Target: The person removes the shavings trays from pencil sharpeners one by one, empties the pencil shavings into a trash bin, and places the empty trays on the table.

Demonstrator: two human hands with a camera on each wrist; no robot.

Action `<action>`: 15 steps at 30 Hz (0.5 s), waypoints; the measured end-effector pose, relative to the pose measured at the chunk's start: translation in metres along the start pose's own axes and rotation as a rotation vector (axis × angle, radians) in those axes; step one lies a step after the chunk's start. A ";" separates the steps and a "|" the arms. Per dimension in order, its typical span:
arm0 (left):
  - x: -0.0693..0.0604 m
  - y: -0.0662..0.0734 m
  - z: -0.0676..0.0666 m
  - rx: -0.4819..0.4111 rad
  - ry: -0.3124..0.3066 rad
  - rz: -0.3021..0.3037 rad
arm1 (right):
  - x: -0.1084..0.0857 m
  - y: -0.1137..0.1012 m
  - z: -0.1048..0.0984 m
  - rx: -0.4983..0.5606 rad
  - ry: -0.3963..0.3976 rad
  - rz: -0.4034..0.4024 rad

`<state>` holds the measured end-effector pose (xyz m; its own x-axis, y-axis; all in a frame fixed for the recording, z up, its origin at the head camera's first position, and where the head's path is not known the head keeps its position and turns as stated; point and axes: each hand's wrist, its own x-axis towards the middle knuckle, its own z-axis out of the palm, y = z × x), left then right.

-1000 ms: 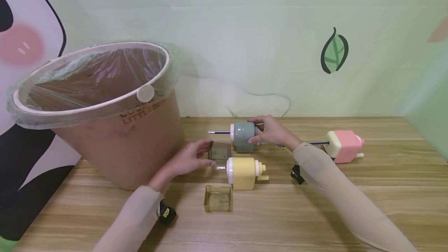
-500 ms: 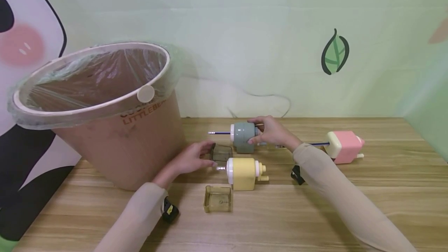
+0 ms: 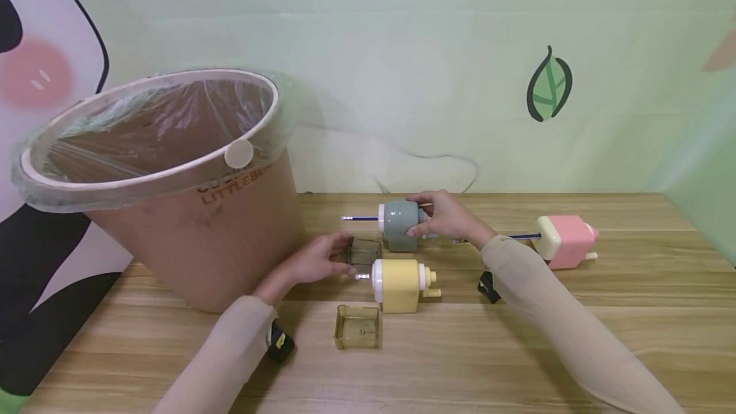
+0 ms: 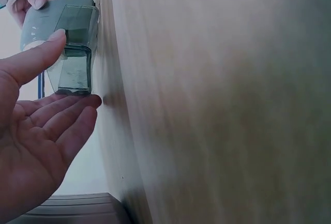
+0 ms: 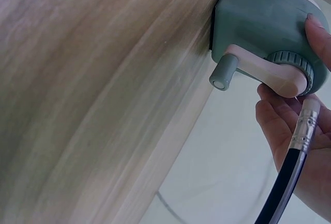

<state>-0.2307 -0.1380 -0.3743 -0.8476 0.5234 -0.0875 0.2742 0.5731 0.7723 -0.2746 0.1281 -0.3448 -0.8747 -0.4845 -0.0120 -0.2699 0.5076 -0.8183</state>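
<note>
My right hand [image 3: 448, 214] grips the grey-green pencil sharpener [image 3: 400, 222] from its crank side. Its thumb and fingers show on the body, beside the crank [image 5: 264, 71], in the right wrist view. A pencil [image 3: 362, 218] sticks out of the sharpener's left end. At that side is a smoky see-through shavings drawer [image 3: 365, 253], which looks partly inside the body in the left wrist view [image 4: 76, 71]. My left hand [image 3: 313, 259] touches the drawer's outer end with nearly straight fingers [image 4: 67, 115], thumb extended alongside.
A yellow sharpener [image 3: 400, 285] stands in front, its amber drawer [image 3: 358, 328] lying apart on the table [image 3: 460, 363]. The pink sharpener [image 3: 566, 241], holding a pencil [image 3: 523, 236], is at the right. A large lined bin [image 3: 230, 241] stands close to my left forearm.
My left hand and the smoky drawer have shifted slightly right, toward the grey-green sharpener, mostly in the first half second. My right hand and the sharpener have stayed put.
</note>
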 end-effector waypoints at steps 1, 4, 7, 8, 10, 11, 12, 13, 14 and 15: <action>0.000 0.000 0.000 0.004 -0.002 -0.001 | 0.000 0.000 0.000 0.000 -0.001 0.000; 0.000 -0.001 0.000 0.035 -0.007 0.008 | 0.000 -0.001 0.000 -0.001 -0.006 0.000; -0.001 -0.002 0.000 0.072 -0.009 0.018 | 0.000 0.000 -0.001 0.004 -0.011 -0.001; -0.001 -0.002 0.000 0.083 -0.010 0.021 | 0.000 0.000 -0.001 0.005 -0.013 -0.001; -0.001 -0.002 0.000 0.099 -0.012 0.021 | 0.000 0.000 -0.001 0.008 -0.016 -0.003; -0.001 -0.002 0.000 0.100 -0.013 0.022 | 0.000 0.000 -0.001 0.009 -0.017 -0.003; -0.001 -0.001 0.000 0.103 -0.014 0.022 | 0.000 0.000 -0.001 0.006 -0.018 -0.004; -0.001 -0.001 0.000 0.105 -0.016 0.022 | 0.000 0.001 -0.001 0.006 -0.020 -0.006; -0.001 -0.001 0.000 0.109 -0.019 0.020 | 0.000 0.001 -0.002 0.004 -0.024 -0.011; -0.001 -0.001 0.000 0.109 -0.022 0.016 | 0.000 0.001 -0.002 0.004 -0.027 -0.016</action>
<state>-0.2303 -0.1392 -0.3754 -0.8328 0.5462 -0.0902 0.3368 0.6292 0.7005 -0.2753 0.1303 -0.3449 -0.8591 -0.5115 -0.0150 -0.2817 0.4971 -0.8207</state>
